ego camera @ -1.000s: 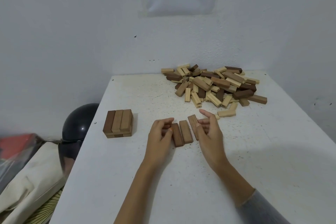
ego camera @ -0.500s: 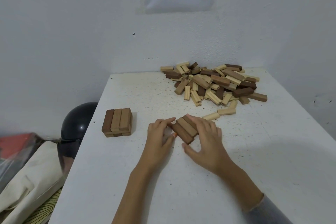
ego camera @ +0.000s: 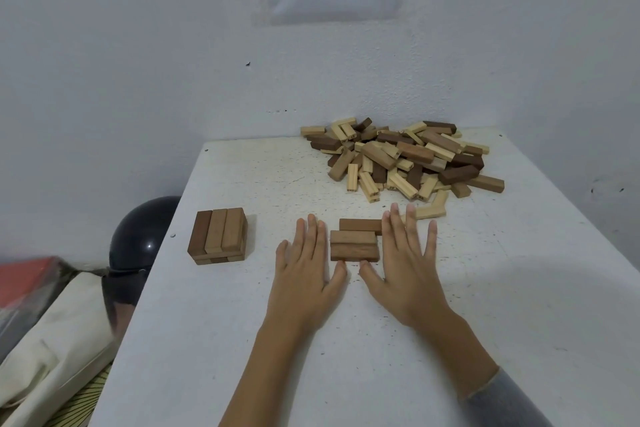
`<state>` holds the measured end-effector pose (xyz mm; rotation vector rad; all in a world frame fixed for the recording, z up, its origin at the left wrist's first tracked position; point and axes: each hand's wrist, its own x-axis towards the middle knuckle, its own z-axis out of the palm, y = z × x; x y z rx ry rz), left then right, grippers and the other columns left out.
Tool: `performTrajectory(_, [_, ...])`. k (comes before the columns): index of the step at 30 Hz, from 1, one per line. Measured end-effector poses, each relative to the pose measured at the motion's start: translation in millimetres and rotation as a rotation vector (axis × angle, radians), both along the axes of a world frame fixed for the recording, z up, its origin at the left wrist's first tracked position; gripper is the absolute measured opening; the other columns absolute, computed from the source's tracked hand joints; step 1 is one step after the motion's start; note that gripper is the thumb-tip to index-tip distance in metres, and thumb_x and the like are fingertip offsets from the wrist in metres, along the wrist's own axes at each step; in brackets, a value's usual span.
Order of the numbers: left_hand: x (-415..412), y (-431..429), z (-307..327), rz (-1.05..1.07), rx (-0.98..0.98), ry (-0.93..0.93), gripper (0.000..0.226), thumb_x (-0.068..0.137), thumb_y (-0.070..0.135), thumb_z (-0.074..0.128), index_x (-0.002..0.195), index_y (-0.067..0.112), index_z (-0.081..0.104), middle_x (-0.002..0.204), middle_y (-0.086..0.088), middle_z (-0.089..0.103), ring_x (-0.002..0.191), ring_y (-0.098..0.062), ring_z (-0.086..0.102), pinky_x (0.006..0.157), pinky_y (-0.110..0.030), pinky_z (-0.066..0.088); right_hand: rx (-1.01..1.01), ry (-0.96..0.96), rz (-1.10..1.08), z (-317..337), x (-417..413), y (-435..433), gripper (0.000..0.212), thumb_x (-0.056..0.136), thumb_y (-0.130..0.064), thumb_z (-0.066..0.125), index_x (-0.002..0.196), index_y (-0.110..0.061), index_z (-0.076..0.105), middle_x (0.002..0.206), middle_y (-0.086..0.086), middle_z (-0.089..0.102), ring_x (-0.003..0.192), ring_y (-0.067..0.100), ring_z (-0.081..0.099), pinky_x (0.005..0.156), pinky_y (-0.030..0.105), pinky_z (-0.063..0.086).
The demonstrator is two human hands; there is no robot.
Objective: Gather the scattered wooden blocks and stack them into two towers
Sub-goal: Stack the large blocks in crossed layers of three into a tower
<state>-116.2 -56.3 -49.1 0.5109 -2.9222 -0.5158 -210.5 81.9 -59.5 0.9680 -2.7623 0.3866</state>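
Wooden blocks (ego camera: 355,246) between flat left hand (ego camera: 304,276), right hand (ego camera: 408,270)

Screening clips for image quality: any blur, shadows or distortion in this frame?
Head view: soft, even light; a broad shadow darkens the table at right; the right hand has slightly motion-blurred fingertips, brown blocks beside it sharp; wide lens splays the table edges; far-left red item smeared.
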Motion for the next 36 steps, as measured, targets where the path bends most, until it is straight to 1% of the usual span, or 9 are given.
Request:
performTrajectory(3, [-1.6,5.0,1.1,0.002,0.023,0.010,0.085,0.077,0.059,-0.006,0.153,0.022,-0.013,0.159,0.009,-0.022,0.143,-0.003,-0.027,0.114,-0.029,-0.015,0.004,0.005,-0.017,-0.8,0.0,-0.8,0.091,0.083,-0.060,0.023,0.149,0.003,0.020,0.159,0.015,0.009,0.148,0.029,-0.006,0.115,0.049,-0.012])
performTrajectory(8, [-3.3,7.7,1.6,0.000,0.029,0.015,0.086,0.075,0.057,-0.008,0.152,0.020,-0.014,0.160,0.008,-0.020,0.144,-0.003,-0.024,0.112,-0.025,-0.016,0.061,0.033,0.032,-2.6,-0.1,-0.2,0.079,0.089,-0.053,0.027,0.150,-0.003,0.025,0.160,0.012,0.015,0.148,0.026,0.000,0.115,0.053,-0.005])
performTrajectory(21, [-3.8,4.4,0.4,0.005,0.048,0.058,0.080,0.083,0.058,0.006,0.155,0.024,-0.004,0.161,0.010,-0.012,0.145,-0.004,-0.020,0.109,-0.023,-0.012,0.047,0.045,-0.015,-4.3,-0.2,-1.6,0.077,0.091,-0.053,0.026,0.151,-0.005,0.024,0.160,0.013,0.012,0.149,0.030,0.004,0.116,0.055,-0.001])
performTrajectory(23, [-3.4,5.0,0.7,0.008,0.045,0.056,0.082,0.081,0.058,0.003,0.155,0.024,-0.005,0.161,0.010,-0.013,0.145,-0.004,-0.021,0.109,-0.022,-0.013,-0.010,0.038,-0.035,-3.1,1.1,-1.5,0.078,0.088,-0.055,0.029,0.149,-0.007,0.030,0.160,0.014,0.017,0.149,0.030,0.005,0.117,0.053,-0.003])
performTrajectory(25, [-3.7,5.5,1.0,0.021,0.044,0.049,0.084,0.079,0.058,0.000,0.155,0.022,-0.006,0.161,0.008,-0.015,0.145,-0.004,-0.021,0.109,-0.022,-0.014,-0.078,0.003,-0.083,-1.0,2.1,-2.0,0.075,0.083,-0.059,0.030,0.139,-0.011,0.043,0.153,0.014,0.030,0.147,0.031,0.013,0.118,0.052,0.000])
performTrajectory(28, [-4.9,5.6,0.6,0.036,0.021,0.040,0.084,0.079,0.056,-0.005,0.154,0.021,-0.007,0.161,0.007,-0.016,0.146,-0.006,-0.021,0.109,-0.023,-0.012,-0.103,-0.022,-0.113,1.2,2.9,-2.7,0.073,0.080,-0.062,0.028,0.132,-0.014,0.046,0.148,0.012,0.036,0.145,0.031,0.017,0.119,0.052,0.001])
performTrajectory(31, [-5.8,5.6,-1.3,0.032,-0.027,0.042,0.082,0.080,0.054,-0.008,0.155,0.020,-0.005,0.162,0.006,-0.013,0.147,-0.009,-0.017,0.111,-0.026,-0.007,-0.075,-0.022,-0.085,-1.2,2.2,-2.9,0.081,0.082,-0.062,0.022,0.146,-0.014,0.036,0.158,0.012,0.021,0.149,0.030,0.005,0.117,0.051,-0.008])
performTrajectory(33, [-6.0,5.9,-2.0,0.039,-0.030,0.037,0.082,0.080,0.054,-0.008,0.155,0.020,-0.006,0.162,0.006,-0.013,0.147,-0.009,-0.017,0.111,-0.026,-0.006,-0.045,-0.021,-0.089,-1.1,0.1,-4.1,0.085,0.083,-0.063,0.016,0.153,-0.016,0.021,0.162,0.011,0.007,0.149,0.029,-0.005,0.116,0.053,-0.010])
performTrajectory(36, [-6.2,6.6,-1.4,0.042,-0.031,0.032,0.081,0.080,0.055,-0.008,0.154,0.021,-0.008,0.161,0.008,-0.015,0.147,-0.008,-0.019,0.109,-0.025,-0.009,0.009,-0.093,-0.160,0.6,-5.0,-5.9,0.095,0.076,-0.068,0.004,0.154,-0.014,-0.001,0.161,0.010,-0.012,0.146,0.027,-0.020,0.114,0.053,-0.016])
